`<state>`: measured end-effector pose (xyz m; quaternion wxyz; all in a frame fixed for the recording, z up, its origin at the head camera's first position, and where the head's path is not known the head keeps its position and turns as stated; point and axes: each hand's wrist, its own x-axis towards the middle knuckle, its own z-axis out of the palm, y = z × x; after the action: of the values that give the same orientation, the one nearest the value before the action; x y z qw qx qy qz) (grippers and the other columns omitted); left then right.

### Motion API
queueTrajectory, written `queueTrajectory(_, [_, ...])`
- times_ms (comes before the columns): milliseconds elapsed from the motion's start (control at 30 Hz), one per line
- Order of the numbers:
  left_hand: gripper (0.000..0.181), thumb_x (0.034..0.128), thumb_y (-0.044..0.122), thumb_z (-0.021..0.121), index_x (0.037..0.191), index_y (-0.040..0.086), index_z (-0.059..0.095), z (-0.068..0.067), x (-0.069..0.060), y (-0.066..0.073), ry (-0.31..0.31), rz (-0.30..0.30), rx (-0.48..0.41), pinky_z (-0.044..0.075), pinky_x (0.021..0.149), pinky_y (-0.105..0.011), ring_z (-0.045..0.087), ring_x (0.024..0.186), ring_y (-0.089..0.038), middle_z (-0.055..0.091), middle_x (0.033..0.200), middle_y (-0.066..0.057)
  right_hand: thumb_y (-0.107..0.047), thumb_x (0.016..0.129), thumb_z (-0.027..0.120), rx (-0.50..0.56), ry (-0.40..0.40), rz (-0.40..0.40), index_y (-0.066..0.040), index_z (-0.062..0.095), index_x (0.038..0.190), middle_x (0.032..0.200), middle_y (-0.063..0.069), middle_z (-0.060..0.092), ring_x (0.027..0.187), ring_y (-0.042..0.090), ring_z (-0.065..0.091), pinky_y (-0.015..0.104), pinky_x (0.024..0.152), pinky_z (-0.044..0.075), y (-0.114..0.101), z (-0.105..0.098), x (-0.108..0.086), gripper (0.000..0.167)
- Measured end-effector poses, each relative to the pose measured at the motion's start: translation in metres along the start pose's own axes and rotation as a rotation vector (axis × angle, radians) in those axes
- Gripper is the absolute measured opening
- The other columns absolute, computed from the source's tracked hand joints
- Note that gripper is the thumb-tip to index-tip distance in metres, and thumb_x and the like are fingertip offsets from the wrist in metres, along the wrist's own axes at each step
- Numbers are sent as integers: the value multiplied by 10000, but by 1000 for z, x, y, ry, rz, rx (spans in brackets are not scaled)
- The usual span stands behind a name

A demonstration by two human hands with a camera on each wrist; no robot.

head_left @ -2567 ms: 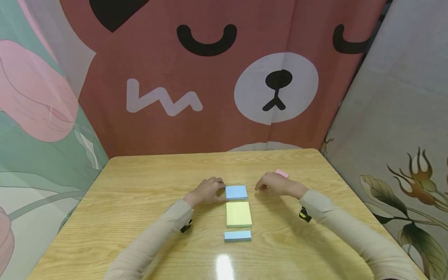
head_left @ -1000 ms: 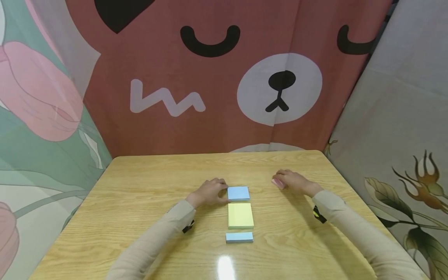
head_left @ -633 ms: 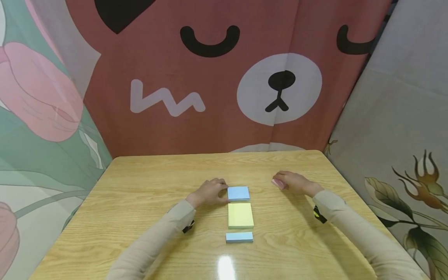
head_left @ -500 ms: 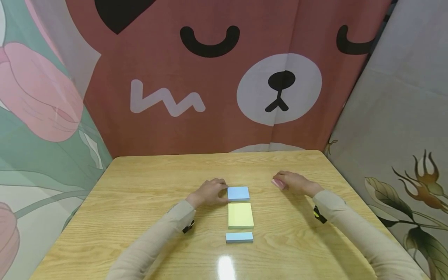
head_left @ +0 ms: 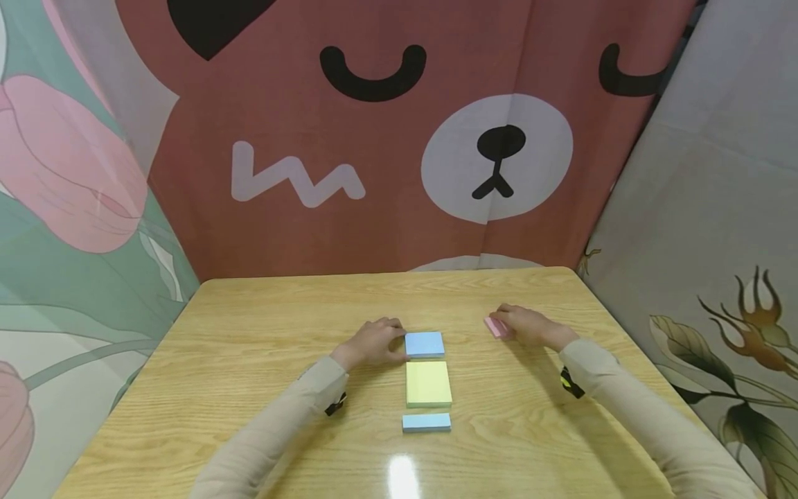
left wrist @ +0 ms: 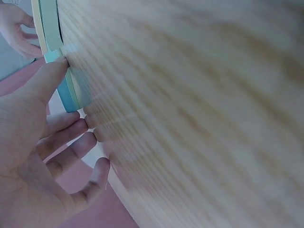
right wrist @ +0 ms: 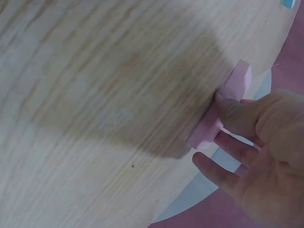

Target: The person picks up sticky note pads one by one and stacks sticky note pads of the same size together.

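Three pads of sticky notes lie in a column on the table: a blue pad (head_left: 424,344) farthest away, a yellow pad (head_left: 428,384) in the middle, and a narrow light-blue pad (head_left: 427,423) nearest. At the blue pad's left side is my left hand (head_left: 373,342); the left wrist view shows its thumb on one edge and forefinger at the opposite edge, the other fingers spread. Farther right, my right hand (head_left: 524,324) pinches a narrow pink sticky note pad (right wrist: 206,127) between thumb and fingers, low over or on the table. Part of the pink pad is hidden by the fingers.
The wooden table (head_left: 280,305) ends at a curtain (head_left: 374,235) with a bear print. Patterned cloths hang at the left and right sides. A bright reflection lies on the near tabletop.
My right hand has moved right from near the blue pad and taken hold of the pink pad. Just now the pink pad has tilted slightly, showing more of its top. The left hand stays put.
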<state>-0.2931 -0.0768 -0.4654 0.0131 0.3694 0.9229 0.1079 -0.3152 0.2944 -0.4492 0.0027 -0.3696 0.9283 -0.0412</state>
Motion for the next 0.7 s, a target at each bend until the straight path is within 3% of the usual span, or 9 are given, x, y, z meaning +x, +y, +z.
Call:
queueTrajectory(300, [578, 923, 473, 675, 1318, 55, 626, -1, -2, 2, 5, -3, -15, 442, 974, -565, 533, 1199, -255, 583, 1283, -74, 39, 965, 581, -34, -6, 76, 94, 517, 1345, 1261, 281, 514, 1116, 450, 558, 605, 838, 490, -3, 10, -2, 388])
queueTrajectory(500, [570, 926, 460, 676, 1321, 53, 623, -2, -2, 4, 1, -10, -27, 430, 981, -585, 528, 1206, -259, 583, 1280, -74, 16, 963, 603, -44, 35, 61, 118, 486, 1358, 1197, 271, 518, 1004, 368, 581, 511, 773, 520, 0, 17, -3, 424])
queueTrajectory(700, [567, 923, 453, 683, 1312, 45, 629, -1, -2, 3, 6, -7, -8, 444, 964, -585, 536, 1193, -261, 588, 1270, -78, 34, 922, 657, -48, 73, 33, 156, 450, 1369, 1179, 292, 516, 991, 362, 581, 465, 808, 522, -3, 18, -3, 507])
